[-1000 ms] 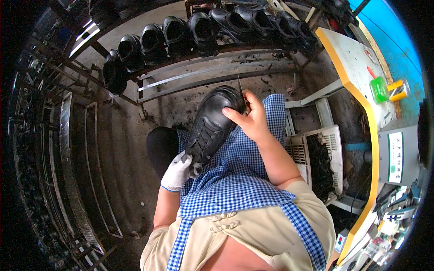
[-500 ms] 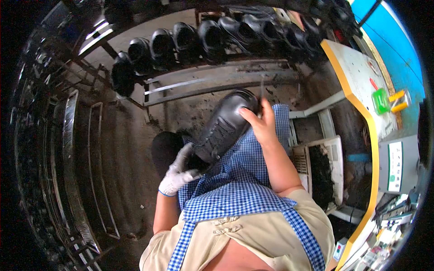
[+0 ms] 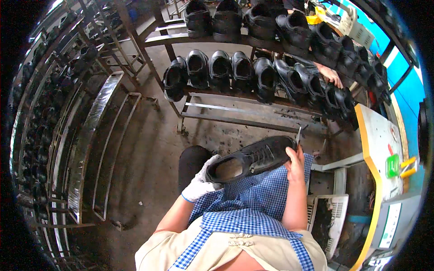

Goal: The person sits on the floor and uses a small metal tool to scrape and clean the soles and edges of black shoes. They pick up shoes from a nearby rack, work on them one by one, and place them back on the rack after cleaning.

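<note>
White-green rectangular label on grey machine front, lower right.

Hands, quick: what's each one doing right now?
Left hand, in a white glove: closed on the heel end of the black shoe.
Right hand, bare: steadying the shoe's toe and holding a thin metal tool.

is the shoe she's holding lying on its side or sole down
On its side. The black shoe is tipped so its opening and laces face the camera, heel in the gloved left hand, toe by the bare right hand.
</note>
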Demonstrator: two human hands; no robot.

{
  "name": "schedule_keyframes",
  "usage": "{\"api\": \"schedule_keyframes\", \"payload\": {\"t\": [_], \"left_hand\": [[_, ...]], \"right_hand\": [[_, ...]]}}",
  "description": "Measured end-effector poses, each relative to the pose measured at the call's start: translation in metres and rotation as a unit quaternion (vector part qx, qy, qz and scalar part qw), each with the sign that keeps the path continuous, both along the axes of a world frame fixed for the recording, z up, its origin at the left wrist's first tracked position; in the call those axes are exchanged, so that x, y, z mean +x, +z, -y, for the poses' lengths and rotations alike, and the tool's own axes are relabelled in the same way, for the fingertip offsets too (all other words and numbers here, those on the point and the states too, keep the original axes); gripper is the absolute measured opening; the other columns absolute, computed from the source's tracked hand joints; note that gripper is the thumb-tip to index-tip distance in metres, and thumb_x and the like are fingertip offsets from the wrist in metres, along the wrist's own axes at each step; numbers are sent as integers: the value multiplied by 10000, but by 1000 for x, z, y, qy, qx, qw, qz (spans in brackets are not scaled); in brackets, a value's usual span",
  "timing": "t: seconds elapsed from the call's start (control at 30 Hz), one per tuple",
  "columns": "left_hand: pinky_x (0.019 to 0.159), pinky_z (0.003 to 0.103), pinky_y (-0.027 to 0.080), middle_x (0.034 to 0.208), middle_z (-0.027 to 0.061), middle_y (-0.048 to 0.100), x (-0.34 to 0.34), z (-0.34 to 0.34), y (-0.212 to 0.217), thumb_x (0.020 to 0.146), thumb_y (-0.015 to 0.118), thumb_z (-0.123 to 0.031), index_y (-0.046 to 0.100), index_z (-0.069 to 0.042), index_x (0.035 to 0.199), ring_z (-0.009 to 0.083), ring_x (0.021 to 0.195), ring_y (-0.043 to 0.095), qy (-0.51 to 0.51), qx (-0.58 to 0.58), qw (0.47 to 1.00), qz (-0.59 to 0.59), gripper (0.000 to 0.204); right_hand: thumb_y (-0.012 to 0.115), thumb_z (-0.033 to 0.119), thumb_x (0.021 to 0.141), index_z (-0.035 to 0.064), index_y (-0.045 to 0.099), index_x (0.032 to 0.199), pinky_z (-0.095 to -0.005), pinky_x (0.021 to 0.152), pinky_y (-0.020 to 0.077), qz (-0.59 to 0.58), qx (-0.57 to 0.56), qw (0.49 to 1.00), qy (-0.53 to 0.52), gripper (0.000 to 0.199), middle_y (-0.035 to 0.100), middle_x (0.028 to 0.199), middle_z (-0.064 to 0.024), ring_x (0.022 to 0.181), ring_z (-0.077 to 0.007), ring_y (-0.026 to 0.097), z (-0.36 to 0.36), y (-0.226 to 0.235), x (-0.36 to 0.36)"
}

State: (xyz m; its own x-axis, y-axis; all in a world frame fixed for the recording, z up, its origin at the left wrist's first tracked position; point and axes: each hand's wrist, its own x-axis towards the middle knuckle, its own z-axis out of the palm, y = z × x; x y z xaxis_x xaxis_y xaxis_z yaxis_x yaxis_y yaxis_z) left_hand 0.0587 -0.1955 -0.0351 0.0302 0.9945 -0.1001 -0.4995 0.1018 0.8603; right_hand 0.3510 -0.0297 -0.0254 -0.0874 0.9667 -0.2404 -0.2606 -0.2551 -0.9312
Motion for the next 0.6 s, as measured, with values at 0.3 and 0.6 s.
{"api": "schedule_keyframes", "payload": {"t": [0.3, 0.6], "left_hand": [[1105, 407, 368, 1469, 115, 420, -11, -1, -2, 588, 912, -208, 278, -65, 1504, 250, 1349, 417, 32, 31, 999, -11, 1123], [1003, 363, 466, 1400, 94, 482, -72, 3, -11, 634, 886, -285, 325, -132, 1488, 249, 1288, 478, 197, 96, 974, -57, 1033]], "right_hand": [[577, 179, 915, 98, 551, 1216, -178, 403, 326, -49, 32, 998, 23, 313, 618, 897, 2, 600, -34, 521, 6, 8, -20], [686, 104, 850, 42, 474, 1356, -312, 936, 462, -47, -6, 902, 430, 552, 569, 1247, -70, 1096, -163, 557, 15, -23, -11]]}}
